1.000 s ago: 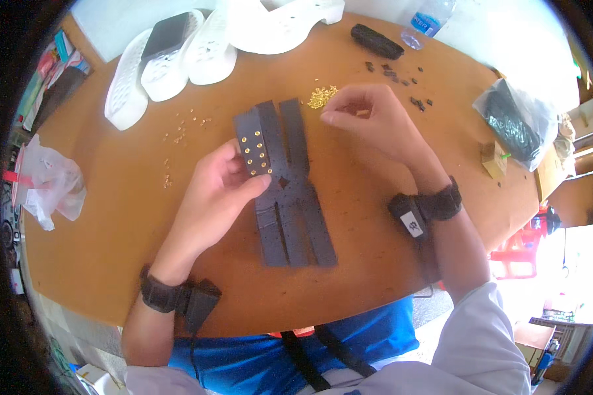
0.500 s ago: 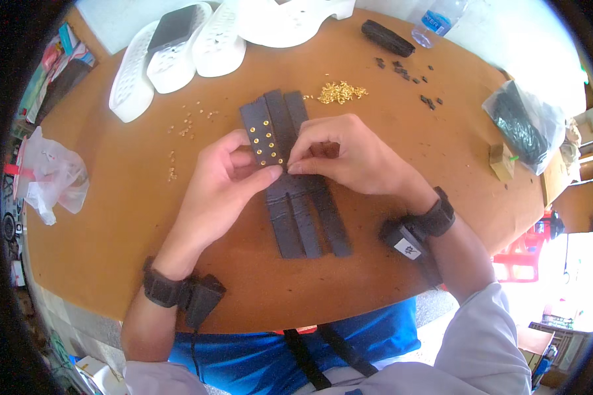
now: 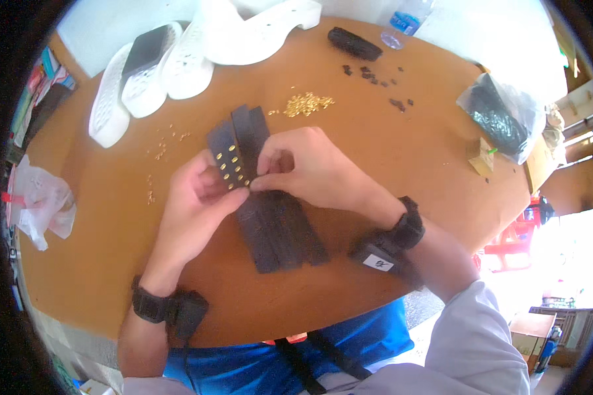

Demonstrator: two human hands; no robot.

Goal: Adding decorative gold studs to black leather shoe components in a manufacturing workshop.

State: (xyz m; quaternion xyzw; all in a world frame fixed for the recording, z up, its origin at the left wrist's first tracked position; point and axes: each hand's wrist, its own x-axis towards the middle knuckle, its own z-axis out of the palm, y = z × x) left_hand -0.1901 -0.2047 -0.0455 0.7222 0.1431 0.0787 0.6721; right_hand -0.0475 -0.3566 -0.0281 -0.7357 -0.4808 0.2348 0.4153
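A black strap piece cut into several strips (image 3: 280, 230) lies across the middle of the table. Small gold eyelets (image 3: 234, 159) sit in rows on its left strip. My left hand (image 3: 194, 207) grips that strip by its lower left side, thumb on top near the lowest eyelets. From the right, my right hand (image 3: 313, 164) pinches with thumb and forefinger at the strip's edge, right beside the lowest eyelet. Anything small between those fingertips is too hidden to make out. Beyond the strips lies a pile of loose gold eyelets (image 3: 308, 104).
White shoe soles (image 3: 107, 112) stand at the back left, a dark flat rectangle (image 3: 150, 49) on one. Small pale bits (image 3: 165, 145) lie left. At the back are a black roll (image 3: 354, 43), black scraps (image 3: 369, 76) and a bottle (image 3: 402, 26). A bagged black bundle (image 3: 504, 118) lies right.
The whole view has shifted, so the table's things appear further left. Both hands keep their hold at the strip's edge; the eyelet strip looks more tilted, and the lower strips lie closer together.
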